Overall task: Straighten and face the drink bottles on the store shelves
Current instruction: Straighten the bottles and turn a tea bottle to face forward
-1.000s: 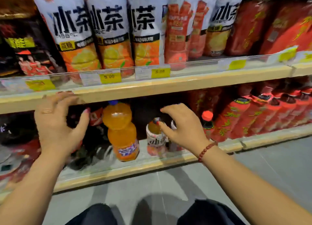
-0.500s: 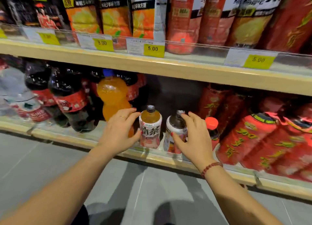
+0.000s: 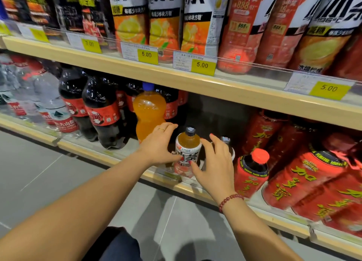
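Two hands, left [image 3: 159,145], right [image 3: 214,163], flanking tea bottle [image 3: 188,143], seemingly touching
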`<state>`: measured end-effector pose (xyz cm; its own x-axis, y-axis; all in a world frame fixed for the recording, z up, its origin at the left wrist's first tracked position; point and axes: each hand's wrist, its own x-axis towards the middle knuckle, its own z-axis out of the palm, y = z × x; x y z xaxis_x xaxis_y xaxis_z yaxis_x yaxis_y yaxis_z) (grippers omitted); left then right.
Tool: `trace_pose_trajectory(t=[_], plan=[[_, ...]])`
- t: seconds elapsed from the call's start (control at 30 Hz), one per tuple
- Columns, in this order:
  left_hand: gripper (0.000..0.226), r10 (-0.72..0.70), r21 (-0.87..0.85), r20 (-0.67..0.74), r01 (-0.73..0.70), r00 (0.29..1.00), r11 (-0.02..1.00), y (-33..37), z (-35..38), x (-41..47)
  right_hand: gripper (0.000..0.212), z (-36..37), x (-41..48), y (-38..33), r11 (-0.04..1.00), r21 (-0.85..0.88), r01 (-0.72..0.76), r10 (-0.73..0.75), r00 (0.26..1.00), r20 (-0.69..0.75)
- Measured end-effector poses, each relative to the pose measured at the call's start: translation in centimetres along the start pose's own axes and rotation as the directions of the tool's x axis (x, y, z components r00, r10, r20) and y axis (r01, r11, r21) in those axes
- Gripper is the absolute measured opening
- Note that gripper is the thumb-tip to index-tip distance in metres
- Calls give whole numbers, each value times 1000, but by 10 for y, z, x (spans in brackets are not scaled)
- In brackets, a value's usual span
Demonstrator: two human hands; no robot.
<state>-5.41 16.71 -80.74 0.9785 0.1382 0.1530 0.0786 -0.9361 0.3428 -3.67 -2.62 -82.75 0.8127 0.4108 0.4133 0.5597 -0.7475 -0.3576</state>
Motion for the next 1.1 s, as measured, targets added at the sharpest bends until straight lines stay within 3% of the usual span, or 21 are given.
trace_pose_trajectory(t=[0.17,0.37,0.6,0.87,1.1], plan=[[106,-25,-256,128,57,991,965,6,32,18,91,0,2,25,967,53,-251,255,960,-115],[83,-100,-465,136,153,986,872,6,61,35,90,8,12,42,900,184,-395,413,908,-70],[76,-105,-568,120,155,987,808,2,71,40,42,16,13,46,889,251,-382,404,914,-38],[82,-192,-577,-25,143,981,804,-1,75,25,61,9,6,44,858,317,-405,425,905,5],[79,-174,-642,-204,2,963,767,0,45,12,68,-6,9,42,861,274,-429,428,901,64]])
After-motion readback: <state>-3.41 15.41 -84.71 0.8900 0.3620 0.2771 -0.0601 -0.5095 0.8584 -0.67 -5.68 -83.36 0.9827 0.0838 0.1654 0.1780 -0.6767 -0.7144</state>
